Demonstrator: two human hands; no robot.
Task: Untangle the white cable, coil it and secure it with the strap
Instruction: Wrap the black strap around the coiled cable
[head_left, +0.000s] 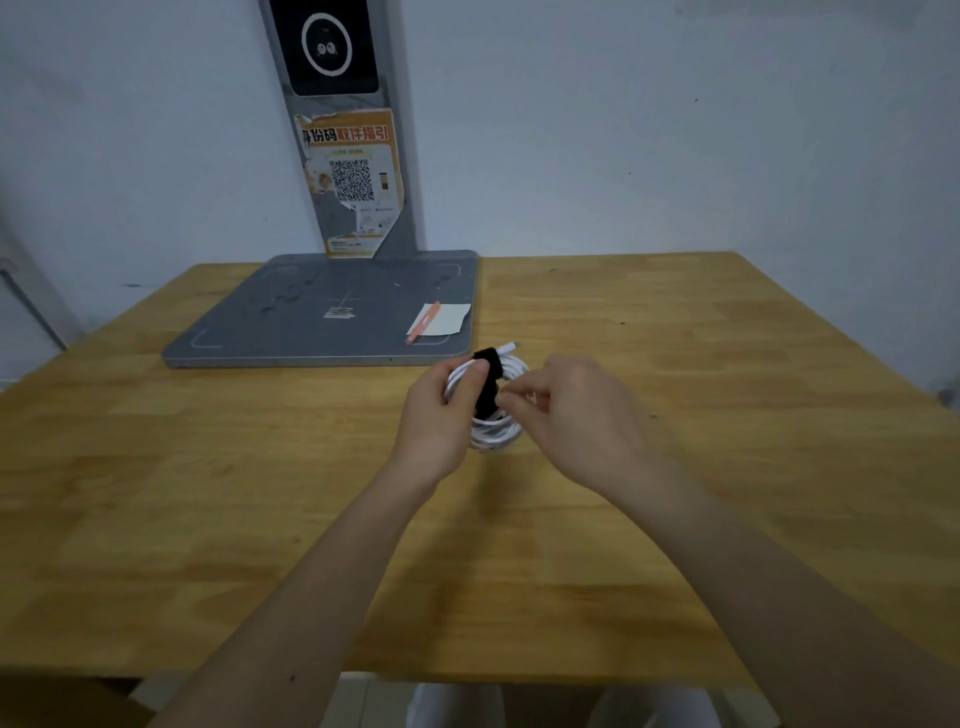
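At the centre of the frame, just above the worktop (675, 364), the left hand (441, 410) grips the coiled white cable (491, 428) to keep its loops together, while the right hand (566, 410) pinches the black strap (487, 387), seemingly cinching it.

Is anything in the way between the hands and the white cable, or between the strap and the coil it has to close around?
Nothing visible does. The left hand grips the coiled white cable, and the right hand pinches the black strap, which already lies across the coil. The orange pen and paper sit apart on the grey base.
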